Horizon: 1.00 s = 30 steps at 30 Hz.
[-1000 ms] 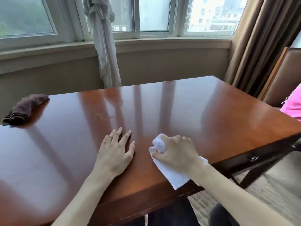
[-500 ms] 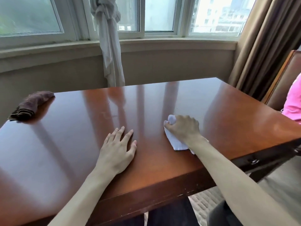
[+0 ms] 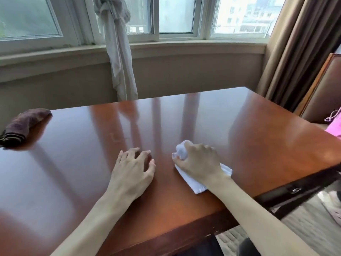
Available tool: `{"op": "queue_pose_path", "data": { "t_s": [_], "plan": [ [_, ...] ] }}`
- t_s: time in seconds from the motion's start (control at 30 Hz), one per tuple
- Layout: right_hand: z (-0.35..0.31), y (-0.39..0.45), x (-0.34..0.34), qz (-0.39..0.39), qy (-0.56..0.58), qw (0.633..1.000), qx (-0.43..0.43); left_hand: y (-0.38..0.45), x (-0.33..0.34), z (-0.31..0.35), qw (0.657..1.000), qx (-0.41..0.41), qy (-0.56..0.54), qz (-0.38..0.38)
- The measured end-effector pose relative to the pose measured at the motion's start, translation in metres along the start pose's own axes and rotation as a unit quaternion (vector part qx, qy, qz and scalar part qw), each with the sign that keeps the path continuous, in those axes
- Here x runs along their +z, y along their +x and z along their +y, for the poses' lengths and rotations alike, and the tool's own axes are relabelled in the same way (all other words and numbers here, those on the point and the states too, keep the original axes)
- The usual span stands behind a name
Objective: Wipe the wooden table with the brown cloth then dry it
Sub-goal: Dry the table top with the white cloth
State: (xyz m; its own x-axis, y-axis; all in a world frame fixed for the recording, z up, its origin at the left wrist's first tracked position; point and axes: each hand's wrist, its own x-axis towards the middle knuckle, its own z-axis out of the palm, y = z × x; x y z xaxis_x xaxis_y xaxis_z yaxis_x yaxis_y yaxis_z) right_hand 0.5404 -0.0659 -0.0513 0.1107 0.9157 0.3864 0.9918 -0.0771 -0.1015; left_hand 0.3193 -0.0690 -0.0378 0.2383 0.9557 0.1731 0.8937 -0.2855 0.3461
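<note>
The right hand (image 3: 198, 163) grips a bunched white cloth (image 3: 191, 179) against the wooden table (image 3: 249, 137); the left hand (image 3: 132, 170) rests loose, fingertips down (holding nothing), brown cloth (image 3: 22, 124) at the far-left edge

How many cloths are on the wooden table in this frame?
2. The brown cloth lies folded at the table's far left corner, untouched. The white cloth is bunched under the right hand near the front edge. None seems hidden.
</note>
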Motion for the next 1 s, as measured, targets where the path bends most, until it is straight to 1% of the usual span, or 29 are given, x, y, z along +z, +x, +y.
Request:
{"op": "queue_pose_path", "data": {
  "t_s": [0.03,0.1,0.17,0.23,0.3,0.4,0.5,0.6,0.7,0.77,0.83,0.9,1.0],
  "plan": [
    [0.005,0.005,0.002,-0.01,0.003,1.0,-0.005,0.014,0.0,0.004,1.0,-0.001,-0.016,0.009],
    [0.016,0.04,0.007,-0.03,0.03,0.999,0.025,0.047,0.002,0.01,0.999,-0.001,-0.043,0.003],
    [0.017,0.075,0.019,-0.015,0.038,0.998,0.05,0.081,0.011,0.011,0.999,-0.001,-0.054,0.0],
    [0.011,0.11,0.035,-0.002,0.041,0.998,0.054,0.122,0.019,0.007,0.999,-0.001,-0.043,0.006],
    [0.012,0.148,0.052,-0.022,0.041,0.997,0.065,0.162,0.026,0.0,1.0,-0.007,-0.01,0.002],
    [0.023,0.218,0.075,-0.043,0.042,0.994,0.088,0.208,0.041,-0.009,0.999,-0.042,-0.006,-0.024],
    [0.033,0.289,0.107,-0.032,0.035,0.995,0.091,0.223,0.062,-0.018,0.998,-0.056,0.021,-0.01],
    [0.037,0.354,0.132,-0.022,0.02,0.996,0.081,0.225,0.071,-0.024,0.998,-0.059,0.024,0.012],
    [0.036,0.396,0.146,-0.022,0.017,0.996,0.082,0.226,0.07,-0.023,0.997,-0.061,0.034,0.012],
    [0.035,0.4,0.149,-0.024,0.011,0.996,0.083,0.228,0.069,-0.023,0.997,-0.064,0.037,0.007],
    [0.033,0.384,0.145,-0.025,0.015,0.997,0.069,0.228,0.067,-0.022,0.997,-0.066,0.038,-0.003],
    [0.029,0.352,0.133,-0.021,0.032,0.998,0.042,0.227,0.065,-0.02,0.997,-0.068,0.039,-0.01],
    [0.023,0.279,0.104,-0.02,0.056,0.998,0.011,0.228,0.062,-0.02,0.996,-0.068,0.044,-0.025]
  ]
}}
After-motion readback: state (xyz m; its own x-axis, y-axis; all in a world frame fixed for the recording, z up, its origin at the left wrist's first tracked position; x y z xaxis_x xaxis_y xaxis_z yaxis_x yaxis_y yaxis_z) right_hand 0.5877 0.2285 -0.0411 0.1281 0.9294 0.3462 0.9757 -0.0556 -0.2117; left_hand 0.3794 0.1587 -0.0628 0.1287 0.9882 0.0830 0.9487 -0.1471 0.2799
